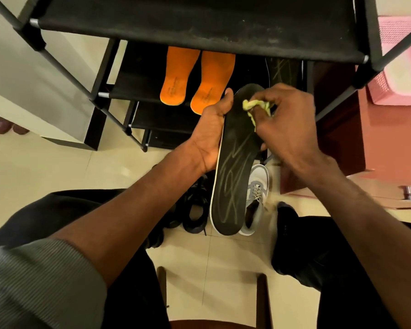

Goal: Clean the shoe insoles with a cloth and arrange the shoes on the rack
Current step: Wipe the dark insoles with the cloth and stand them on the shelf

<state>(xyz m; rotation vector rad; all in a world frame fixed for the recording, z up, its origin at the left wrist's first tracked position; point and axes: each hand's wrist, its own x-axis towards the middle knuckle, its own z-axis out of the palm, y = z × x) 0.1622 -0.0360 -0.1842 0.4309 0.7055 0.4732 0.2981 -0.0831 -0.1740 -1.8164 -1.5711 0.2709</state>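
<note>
Pale floor tiles (119,167) lie under a black shoe rack (195,22) in front of a seated person. Fingers of the right hand (287,129) pinch a small yellow-green cloth (256,106) and press it on the upper part of a black insole (233,167). Fingers of the left hand (211,134) are curled around the left edge of this insole and hold it above the floor. Two orange insoles (197,81) lie side by side on a rack shelf. Beneath the black insole, a grey shoe (256,193) and a black shoe (195,205) stand on the floor.
</note>
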